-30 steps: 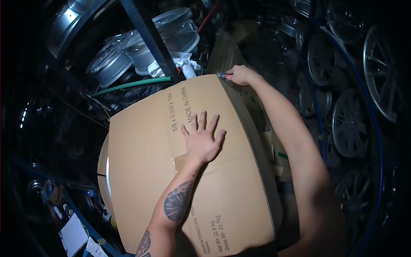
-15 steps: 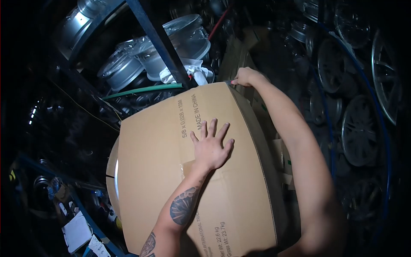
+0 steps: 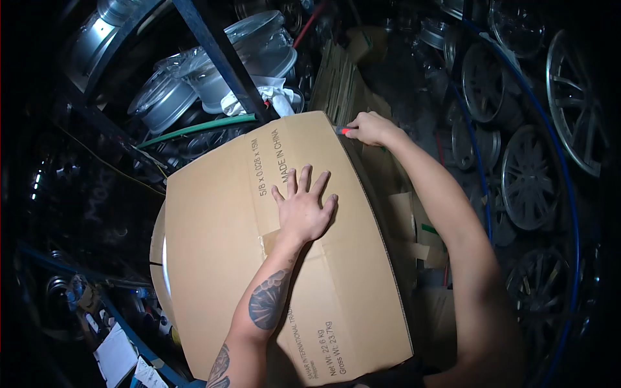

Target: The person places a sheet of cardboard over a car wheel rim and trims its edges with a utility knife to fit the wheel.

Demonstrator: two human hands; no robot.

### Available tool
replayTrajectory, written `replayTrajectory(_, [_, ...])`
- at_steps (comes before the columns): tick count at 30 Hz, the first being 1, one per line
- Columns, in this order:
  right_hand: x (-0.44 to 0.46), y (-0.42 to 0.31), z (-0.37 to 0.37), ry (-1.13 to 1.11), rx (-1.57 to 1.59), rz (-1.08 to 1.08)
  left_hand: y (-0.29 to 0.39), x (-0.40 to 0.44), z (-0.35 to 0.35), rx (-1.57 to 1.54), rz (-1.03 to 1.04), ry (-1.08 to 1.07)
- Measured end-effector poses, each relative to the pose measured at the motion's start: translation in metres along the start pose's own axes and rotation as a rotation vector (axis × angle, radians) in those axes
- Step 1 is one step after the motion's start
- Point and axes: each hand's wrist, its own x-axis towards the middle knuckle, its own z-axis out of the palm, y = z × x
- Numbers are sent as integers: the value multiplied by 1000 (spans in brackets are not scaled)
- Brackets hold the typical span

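Note:
A large brown cardboard box (image 3: pixel 213 213) printed with black lettering fills the middle of the view. Flat on its top face lies my left hand (image 3: pixel 304 210), fingers spread, holding nothing. My right hand (image 3: pixel 374 129) is closed around a small red and grey tool, apparently a box cutter (image 3: pixel 345 130), just past the box's far right corner. Its tip meets the box's right edge; whether it touches the cardboard I cannot tell. Most of the tool is hidden inside my fist.
Wheel rims in clear plastic (image 3: pixel 249 55) sit on a dark metal rack (image 3: pixel 217 55) at the far left. More rims (image 3: pixel 537 178) stand on the right behind blue rails. Folded cardboard (image 3: pixel 333 81) leans behind the box. White papers (image 3: pixel 116 354) lie at the lower left.
My right hand has moved a little toward me along the box's right edge and outward, showing more of the red tool. My left hand stays on the box. The whole view has shifted slightly.

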Motion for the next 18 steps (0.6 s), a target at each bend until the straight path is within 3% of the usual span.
replayTrajectory(2, [-11,2,7,10,74,53,0,-3,3,-5,-2,1])
replayTrajectory(5, [-49,6,15,-160,-37,-43,-5,1,7,-5,6,10])
replayTrajectory(7, [-96,9,27,-138,-1,-95,-5,2,6,0,-5,14])
replayTrajectory(9, [-149,11,23,-240,171,89,-5,2,8,6,-8,24])
replayTrajectory(12, [-212,23,27,-310,202,39,-2,5,9,37,-17,19])
replayTrajectory(13, [-235,10,16,-393,167,145,-3,9,12,48,-17,18])
replayTrajectory(15, [-281,9,19,-388,100,80,-4,11,17,65,-14,7])
replayTrajectory(17, [-334,-11,15,-462,32,167,-5,5,14,76,0,-1])
replayTrajectory(18, [-363,0,32,-314,-28,35,-4,4,15,74,-1,-7])
